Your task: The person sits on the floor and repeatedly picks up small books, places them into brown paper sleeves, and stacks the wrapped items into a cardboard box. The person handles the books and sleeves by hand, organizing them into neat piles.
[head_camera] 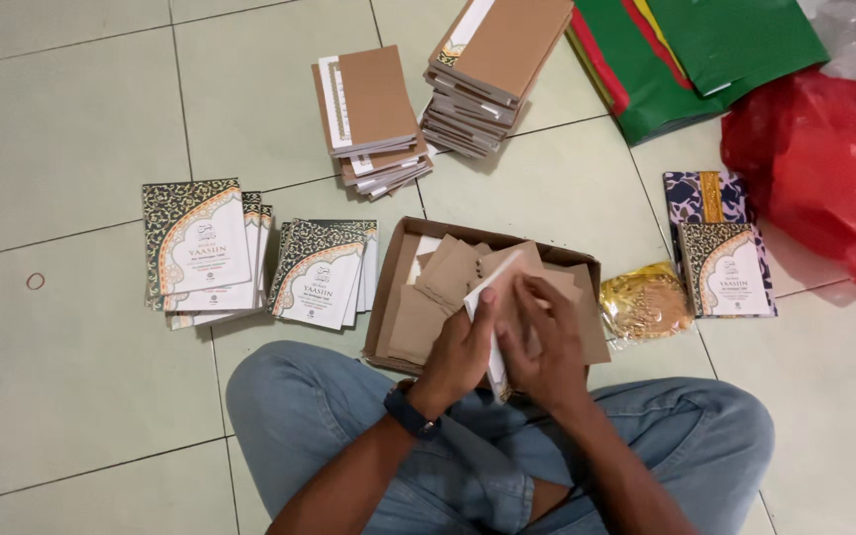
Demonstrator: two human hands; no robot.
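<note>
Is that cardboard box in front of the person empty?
No, the box holds a loose pile of brown paper pieces, just beyond the hands.

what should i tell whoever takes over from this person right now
Left hand and right hand both grip one white booklet edge-on above the open cardboard box of brown paper pieces.
Patterned booklets lie fanned in piles to the left; brown-backed stacks sit beyond the box.
One patterned booklet lies to the right by a gold packet.
</note>
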